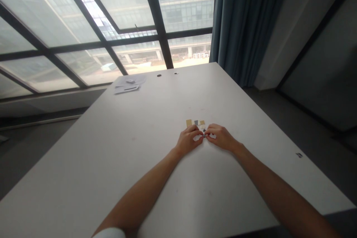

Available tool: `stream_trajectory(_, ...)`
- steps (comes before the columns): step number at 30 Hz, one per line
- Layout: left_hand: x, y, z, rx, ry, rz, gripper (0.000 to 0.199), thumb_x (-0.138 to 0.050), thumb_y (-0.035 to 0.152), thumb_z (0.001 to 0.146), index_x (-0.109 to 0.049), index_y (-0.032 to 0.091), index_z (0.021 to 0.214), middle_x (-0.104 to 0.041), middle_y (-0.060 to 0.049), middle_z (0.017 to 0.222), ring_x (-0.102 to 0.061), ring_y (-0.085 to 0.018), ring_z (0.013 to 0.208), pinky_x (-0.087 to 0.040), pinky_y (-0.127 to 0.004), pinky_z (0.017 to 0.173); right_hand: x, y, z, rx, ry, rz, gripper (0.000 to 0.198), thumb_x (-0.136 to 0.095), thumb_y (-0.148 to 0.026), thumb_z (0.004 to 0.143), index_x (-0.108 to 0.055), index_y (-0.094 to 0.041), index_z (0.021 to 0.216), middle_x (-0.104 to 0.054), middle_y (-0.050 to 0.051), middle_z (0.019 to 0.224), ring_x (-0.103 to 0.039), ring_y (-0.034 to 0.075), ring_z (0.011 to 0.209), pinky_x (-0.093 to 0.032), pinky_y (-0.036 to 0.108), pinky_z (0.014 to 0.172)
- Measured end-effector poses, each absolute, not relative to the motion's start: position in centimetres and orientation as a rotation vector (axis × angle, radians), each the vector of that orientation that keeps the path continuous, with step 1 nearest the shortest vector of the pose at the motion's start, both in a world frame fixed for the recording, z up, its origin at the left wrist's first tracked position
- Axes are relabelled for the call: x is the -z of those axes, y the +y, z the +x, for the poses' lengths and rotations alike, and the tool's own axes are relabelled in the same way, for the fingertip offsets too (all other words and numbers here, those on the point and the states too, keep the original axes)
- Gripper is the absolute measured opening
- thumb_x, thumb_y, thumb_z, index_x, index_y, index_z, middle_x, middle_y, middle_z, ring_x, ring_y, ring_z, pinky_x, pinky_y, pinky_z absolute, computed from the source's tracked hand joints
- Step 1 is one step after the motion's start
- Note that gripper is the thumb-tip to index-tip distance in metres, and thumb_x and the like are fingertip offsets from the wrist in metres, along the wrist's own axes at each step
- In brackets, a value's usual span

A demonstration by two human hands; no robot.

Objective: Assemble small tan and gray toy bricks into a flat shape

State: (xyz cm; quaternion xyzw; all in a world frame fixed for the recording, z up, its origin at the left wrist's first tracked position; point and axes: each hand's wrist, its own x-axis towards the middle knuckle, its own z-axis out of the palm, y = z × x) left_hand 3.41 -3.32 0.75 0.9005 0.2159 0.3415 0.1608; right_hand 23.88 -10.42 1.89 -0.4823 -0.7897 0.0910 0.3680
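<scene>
My left hand (190,139) and my right hand (221,136) meet fingertip to fingertip over the white table (156,126). Both are closed in a pinch on a tiny dark piece (204,135) between them, too small to name. Just beyond the fingers lies another small dark bit (204,130). Behind my left hand is a yellow patterned piece (189,122). To its right sit a small grey piece (196,122) and a second yellow piece (202,122), partly near my right fingers.
Papers (126,89) with a small white item (130,81) on top lie at the far left corner. A dark round spot (159,76) marks the far edge. A small dark object (299,155) is near the right edge. Windows and a blue curtain (245,26) stand beyond.
</scene>
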Motion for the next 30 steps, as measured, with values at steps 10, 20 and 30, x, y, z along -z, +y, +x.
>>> stream_trajectory(10, -1.08, -3.53, 3.31, -0.991, 0.64, 2.54, 0.011, -0.067, 0.025, 0.087, -0.073, 0.023, 0.096, -0.066, -0.005, 0.092, -0.063, -0.017, 0.089, -0.052, -0.028, 0.081, -1.58, -10.28, 24.09, -0.245, -1.98, -1.212, 0.014, -0.063, -0.011, 0.086, -0.071, -0.022, 0.088, -0.066, 0.003, 0.085, -0.061, 0.017, 0.08, -0.048, 0.028, 0.073)
stream_trajectory(20, -0.94, -3.46, 3.39, -1.011, 0.651, 2.563, 0.008, -0.066, 0.026, 0.087, -0.073, 0.023, 0.091, -0.065, -0.006, 0.089, -0.063, -0.017, 0.087, -0.052, -0.03, 0.08, -1.89, -10.41, 23.81, -0.255, -1.983, -1.23, 0.012, -0.063, -0.012, 0.087, -0.07, -0.021, 0.087, -0.065, 0.003, 0.085, -0.061, 0.017, 0.08, -0.049, 0.028, 0.074)
stream_trajectory(30, -0.68, -3.04, 3.43, -1.186, 0.73, 2.508, 0.006, -0.07, 0.025, 0.085, -0.073, 0.023, 0.089, -0.065, -0.004, 0.086, -0.063, -0.016, 0.083, -0.054, -0.028, 0.076, -2.19, -10.75, 23.42, -0.094, -1.916, -1.356, 0.003, -0.07, -0.021, 0.086, -0.067, -0.022, 0.084, -0.066, 0.003, 0.087, -0.061, 0.017, 0.084, -0.047, 0.027, 0.076)
